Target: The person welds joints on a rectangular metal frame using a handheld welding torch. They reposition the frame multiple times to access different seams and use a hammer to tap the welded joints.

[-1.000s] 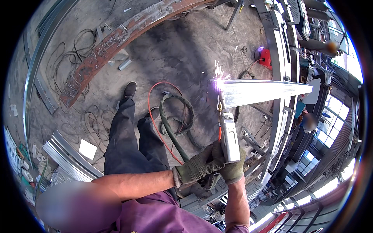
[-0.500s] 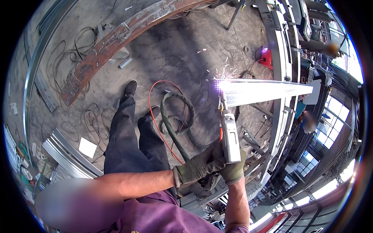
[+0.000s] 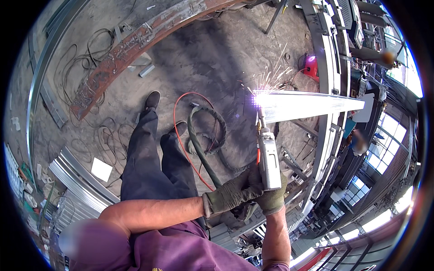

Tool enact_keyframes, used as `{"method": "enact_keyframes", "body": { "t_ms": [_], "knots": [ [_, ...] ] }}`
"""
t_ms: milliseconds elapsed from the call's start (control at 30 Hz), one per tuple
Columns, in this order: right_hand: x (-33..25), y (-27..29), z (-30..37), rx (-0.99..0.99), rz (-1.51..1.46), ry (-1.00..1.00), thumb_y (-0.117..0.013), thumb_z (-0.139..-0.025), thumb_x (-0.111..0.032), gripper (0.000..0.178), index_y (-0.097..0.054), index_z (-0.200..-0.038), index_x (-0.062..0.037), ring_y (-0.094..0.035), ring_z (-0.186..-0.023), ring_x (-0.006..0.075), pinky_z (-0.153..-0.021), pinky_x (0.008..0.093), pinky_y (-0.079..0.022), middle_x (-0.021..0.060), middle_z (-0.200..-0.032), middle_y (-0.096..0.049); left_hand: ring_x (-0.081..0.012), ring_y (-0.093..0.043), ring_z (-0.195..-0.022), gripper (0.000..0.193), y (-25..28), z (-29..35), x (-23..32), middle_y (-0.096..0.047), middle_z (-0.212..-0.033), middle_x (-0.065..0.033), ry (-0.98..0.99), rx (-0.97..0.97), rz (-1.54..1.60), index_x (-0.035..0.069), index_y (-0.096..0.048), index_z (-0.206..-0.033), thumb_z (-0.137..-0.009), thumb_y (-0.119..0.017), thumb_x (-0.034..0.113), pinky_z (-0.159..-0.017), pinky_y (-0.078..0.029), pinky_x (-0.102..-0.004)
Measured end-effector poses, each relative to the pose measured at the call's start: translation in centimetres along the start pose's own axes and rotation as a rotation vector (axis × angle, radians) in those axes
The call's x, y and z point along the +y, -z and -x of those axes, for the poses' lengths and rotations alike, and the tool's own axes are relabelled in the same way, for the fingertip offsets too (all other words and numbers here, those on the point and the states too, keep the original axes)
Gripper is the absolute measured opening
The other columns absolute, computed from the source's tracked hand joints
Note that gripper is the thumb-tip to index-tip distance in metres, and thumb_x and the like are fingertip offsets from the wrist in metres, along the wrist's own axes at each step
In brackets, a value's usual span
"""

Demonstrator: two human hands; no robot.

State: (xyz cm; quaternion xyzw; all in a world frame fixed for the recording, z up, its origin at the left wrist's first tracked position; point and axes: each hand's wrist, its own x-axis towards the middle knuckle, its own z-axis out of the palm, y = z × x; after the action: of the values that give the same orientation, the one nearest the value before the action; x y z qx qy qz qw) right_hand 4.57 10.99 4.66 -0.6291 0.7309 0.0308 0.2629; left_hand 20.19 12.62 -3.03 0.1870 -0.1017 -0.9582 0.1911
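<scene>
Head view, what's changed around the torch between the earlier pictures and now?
The sparks now fan longer, up and to the right; at first they sprayed shorter, nearly straight up. The glare on the metal bar is whiter. Nothing was let go: the right grip keeps the silver torch, the left grip stays against the right. The red box and green hose look unmoved.

pretty scuffed grey floor (image 3: 266, 49), patchy light (image 3: 110, 18) spread over it, dark shadow (image 3: 194, 49) thrown across the upper middle, gridded windows (image 3: 382, 142) lined up along the right, probably ribbed wall panelling (image 3: 357, 253) squashed in at lower right
</scene>
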Motion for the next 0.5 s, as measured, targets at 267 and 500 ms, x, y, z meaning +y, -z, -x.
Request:
{"method": "enact_keyframes", "body": {
  "t_ms": [267, 500],
  "knots": [
    [0.0, 0.2, 0.5, -0.035, -0.052, -0.08, -0.078, -0.098, -0.032, 0.025, -0.074, -0.105, -0.0081, -0.074, -0.08, 0.0373, -0.067, 0.0461, -0.058, 0.0145, -0.093, -0.07, -0.0168, -0.05, -0.134, 0.09, -0.1, 0.1, 0.0, -0.054, -0.145, -0.0091, -0.043, -0.007, -0.006, 0.004, -0.032, -0.164, -0.104, -0.074, 0.056, -0.114, -0.045, -0.0358],
    [-0.4, 0.3, 0.7, -0.044, -0.051, -0.104, -0.078, -0.098, -0.03, 0.026, -0.073, -0.108, -0.0068, -0.074, -0.08, 0.0377, -0.067, 0.0464, -0.058, 0.0148, -0.094, -0.07, -0.0186, -0.057, -0.135, 0.098, -0.2, 0.0, -1.0, -0.061, -0.152, -0.0147, -0.069, 0.014, 0.03, 0.004, -0.025, -0.172, -0.103, -0.077, 0.051, -0.114, -0.049, -0.0353]
  ]
}}
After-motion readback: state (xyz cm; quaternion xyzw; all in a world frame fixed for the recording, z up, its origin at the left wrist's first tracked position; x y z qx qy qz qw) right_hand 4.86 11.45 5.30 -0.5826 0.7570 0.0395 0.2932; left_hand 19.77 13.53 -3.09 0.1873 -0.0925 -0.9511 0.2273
